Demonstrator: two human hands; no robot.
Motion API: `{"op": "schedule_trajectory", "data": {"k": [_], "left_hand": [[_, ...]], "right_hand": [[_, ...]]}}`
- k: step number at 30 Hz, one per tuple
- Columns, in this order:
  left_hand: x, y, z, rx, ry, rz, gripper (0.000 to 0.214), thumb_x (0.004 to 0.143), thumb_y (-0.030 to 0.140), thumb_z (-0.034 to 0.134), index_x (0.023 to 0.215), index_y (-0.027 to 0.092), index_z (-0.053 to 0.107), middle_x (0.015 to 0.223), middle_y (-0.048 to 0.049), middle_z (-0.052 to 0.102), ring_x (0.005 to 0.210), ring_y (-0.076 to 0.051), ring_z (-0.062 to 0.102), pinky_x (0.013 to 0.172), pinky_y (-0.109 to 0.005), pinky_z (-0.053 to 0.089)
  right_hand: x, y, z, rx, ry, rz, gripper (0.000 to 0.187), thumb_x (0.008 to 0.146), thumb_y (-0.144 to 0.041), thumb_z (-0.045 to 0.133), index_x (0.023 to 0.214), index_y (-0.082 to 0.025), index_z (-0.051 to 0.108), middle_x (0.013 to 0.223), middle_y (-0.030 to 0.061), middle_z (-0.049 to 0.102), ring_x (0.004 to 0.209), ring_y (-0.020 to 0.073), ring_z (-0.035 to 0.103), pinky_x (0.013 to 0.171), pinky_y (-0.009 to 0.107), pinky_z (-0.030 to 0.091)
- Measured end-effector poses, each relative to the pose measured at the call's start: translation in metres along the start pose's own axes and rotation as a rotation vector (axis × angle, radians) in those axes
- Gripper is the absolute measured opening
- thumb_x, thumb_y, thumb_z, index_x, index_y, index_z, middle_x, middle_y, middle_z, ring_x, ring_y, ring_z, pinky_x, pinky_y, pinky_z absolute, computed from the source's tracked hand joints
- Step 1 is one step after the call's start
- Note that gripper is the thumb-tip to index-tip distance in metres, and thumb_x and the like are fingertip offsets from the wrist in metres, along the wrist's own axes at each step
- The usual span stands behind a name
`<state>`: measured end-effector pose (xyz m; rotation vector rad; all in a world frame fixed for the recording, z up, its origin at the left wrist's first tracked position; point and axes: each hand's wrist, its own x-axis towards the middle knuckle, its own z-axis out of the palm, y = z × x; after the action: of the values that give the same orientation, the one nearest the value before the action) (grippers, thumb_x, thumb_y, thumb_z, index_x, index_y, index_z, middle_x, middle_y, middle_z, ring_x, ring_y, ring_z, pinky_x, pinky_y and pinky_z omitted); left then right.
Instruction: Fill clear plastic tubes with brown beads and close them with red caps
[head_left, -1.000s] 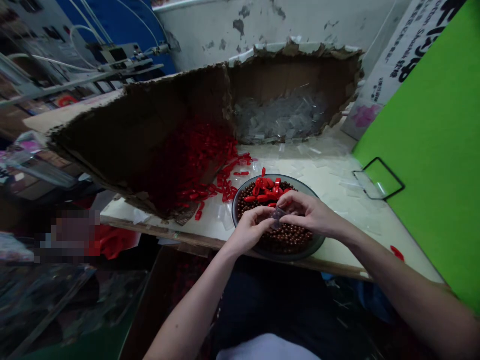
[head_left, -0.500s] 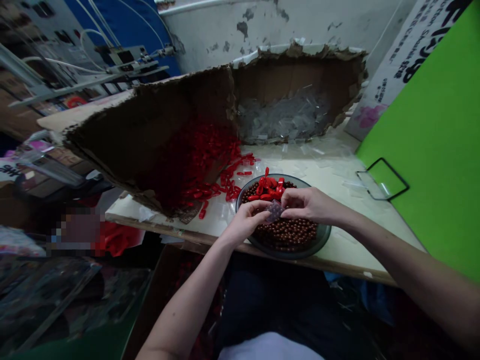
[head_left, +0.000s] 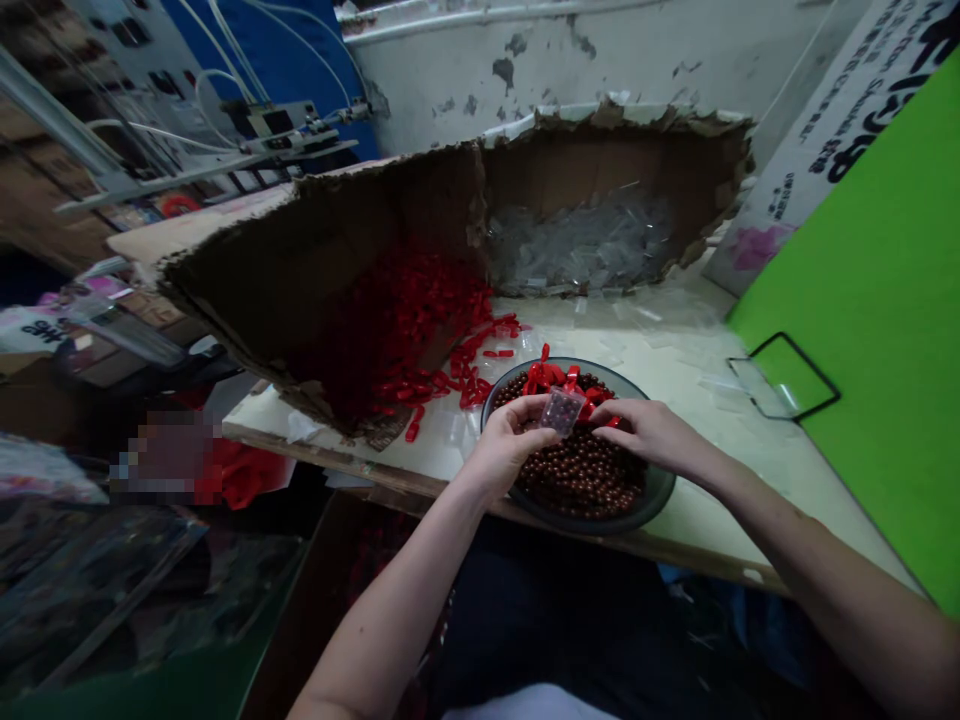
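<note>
Cardboard box [head_left: 315, 290], torn open, is laid on its side across the back of the table [head_left: 675, 350], with red pieces and clear bags spilled from it. A bowl [head_left: 652, 500] of brown beads [head_left: 585, 475], topped with red pieces [head_left: 551, 377], is set at the near edge.

Filling of a small clear bag [head_left: 562, 410] is judged to be the step in hand. The bag is held just above the beads and pinched at its near edge by the left hand [head_left: 506, 445]. The right hand [head_left: 652, 435] is laid beside it, fingers curled down onto the beads; whether anything is gripped cannot be told.

The bag's long axis is stood roughly upright, leaning away and slightly right; its mouth cannot be made out. A steady pinch and an opened mouth would be called for next.
</note>
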<state>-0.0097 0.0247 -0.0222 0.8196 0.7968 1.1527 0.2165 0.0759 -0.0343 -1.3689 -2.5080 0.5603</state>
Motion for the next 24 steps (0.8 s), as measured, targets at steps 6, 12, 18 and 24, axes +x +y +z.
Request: {"op": "schedule_trajectory", "data": {"k": [6,12,18,24], "left_hand": [[0.000,-0.003,0.003,-0.039,0.038,-0.025,0.039,0.056,0.011,0.077,0.094,0.017,0.069,0.091,-0.0022,0.069,0.082,-0.014,0.062,0.081,-0.029,0.047],[-0.001,-0.002,-0.006,-0.101,0.092,-0.007,0.028,0.062,0.019,0.077,0.087,0.016,0.064,0.090,-0.0020,0.068,0.078,-0.013,0.064,0.074,-0.026,0.050],[0.001,-0.007,-0.014,-0.083,0.102,-0.012,0.030,0.068,0.029,0.076,0.084,0.016,0.054,0.087,-0.0022,0.069,0.075,-0.015,0.069,0.072,-0.026,0.051],[0.004,-0.017,-0.010,-0.028,0.050,-0.017,0.030,0.074,0.031,0.072,0.089,0.017,0.051,0.085,-0.0039,0.070,0.074,-0.016,0.069,0.068,-0.026,0.052]], "right_hand": [[0.008,0.023,0.019,-0.265,0.036,0.134,0.021,0.080,-0.022,0.060,0.100,-0.017,0.061,0.096,0.0112,0.064,0.085,0.0246,0.063,0.075,0.034,0.048],[0.009,0.024,0.015,-0.203,0.044,0.123,0.012,0.081,-0.021,0.057,0.092,-0.018,0.062,0.090,0.0065,0.067,0.082,0.0200,0.064,0.075,0.030,0.048],[-0.004,0.019,0.001,0.085,0.143,0.229,0.019,0.081,-0.025,0.055,0.096,-0.022,0.065,0.088,0.0020,0.071,0.067,0.0159,0.064,0.064,0.028,0.049],[-0.010,0.012,-0.002,0.611,0.195,0.306,0.024,0.078,-0.034,0.062,0.096,-0.018,0.065,0.089,0.0042,0.071,0.078,0.0183,0.065,0.072,0.032,0.051]]}}
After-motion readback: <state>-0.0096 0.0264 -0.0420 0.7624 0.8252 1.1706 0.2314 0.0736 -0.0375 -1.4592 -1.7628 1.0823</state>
